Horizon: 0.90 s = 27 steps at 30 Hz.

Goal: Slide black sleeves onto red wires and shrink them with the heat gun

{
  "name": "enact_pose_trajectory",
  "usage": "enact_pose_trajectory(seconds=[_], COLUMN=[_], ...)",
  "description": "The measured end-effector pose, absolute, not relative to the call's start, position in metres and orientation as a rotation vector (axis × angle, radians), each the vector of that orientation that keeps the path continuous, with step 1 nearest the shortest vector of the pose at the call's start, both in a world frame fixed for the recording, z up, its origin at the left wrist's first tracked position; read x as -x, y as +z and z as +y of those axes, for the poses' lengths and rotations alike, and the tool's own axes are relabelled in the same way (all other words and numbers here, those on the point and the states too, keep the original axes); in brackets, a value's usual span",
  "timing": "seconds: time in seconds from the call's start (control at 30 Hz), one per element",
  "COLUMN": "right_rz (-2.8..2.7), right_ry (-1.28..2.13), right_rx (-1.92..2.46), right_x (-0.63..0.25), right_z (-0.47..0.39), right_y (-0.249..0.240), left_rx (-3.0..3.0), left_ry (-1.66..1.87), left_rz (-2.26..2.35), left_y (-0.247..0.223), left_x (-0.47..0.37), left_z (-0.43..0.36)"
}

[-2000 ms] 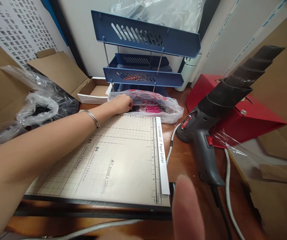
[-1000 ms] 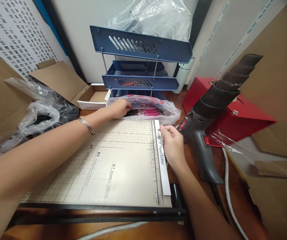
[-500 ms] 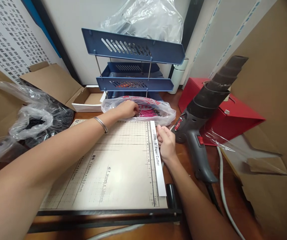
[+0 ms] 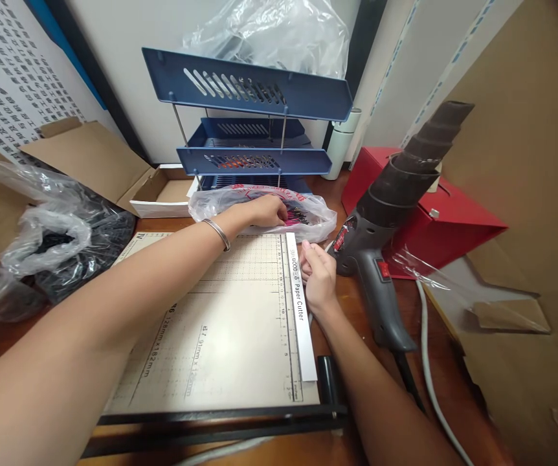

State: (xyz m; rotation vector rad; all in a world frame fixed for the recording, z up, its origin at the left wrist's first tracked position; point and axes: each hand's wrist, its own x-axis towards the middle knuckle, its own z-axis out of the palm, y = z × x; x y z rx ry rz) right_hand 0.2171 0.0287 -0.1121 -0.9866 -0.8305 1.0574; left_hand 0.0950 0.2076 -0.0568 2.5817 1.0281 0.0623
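Note:
My left hand, a bangle on its wrist, reaches over the paper cutter to an open clear plastic bag with red print. Its fingers are curled together against a bundle of thin pink strands with black ends in the bag. The fingertips are hidden, so their hold cannot be made out. My right hand is closed, thumb up, just right of the cutter's white "Paper Cutter" strip. What its folded fingers hold, if anything, is out of sight. The cutter's black handle lies nearer me.
A grey heat gun stands to the right, before a red box. Behind the bag rises a blue tiered tray. On the left are an open cardboard box and plastic bags with dark contents. A pale cable crosses the table.
My left hand has moved rightward along the pink strands, covering more of them. My right hand stays closed beside the strip. The whole view has shifted slightly.

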Motion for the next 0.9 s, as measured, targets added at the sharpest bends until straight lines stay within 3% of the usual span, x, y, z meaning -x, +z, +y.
enact_pose_trajectory(seconds=[0.9], right_rz=[-0.797], right_ry=[1.034], right_rx=[0.985], right_x=[-0.216], right_z=[0.031], right_y=[-0.112], left_rx=[-2.726], left_ry=[0.556], left_rz=[1.149], left_y=[-0.053], left_x=[-0.087], left_z=[0.185])
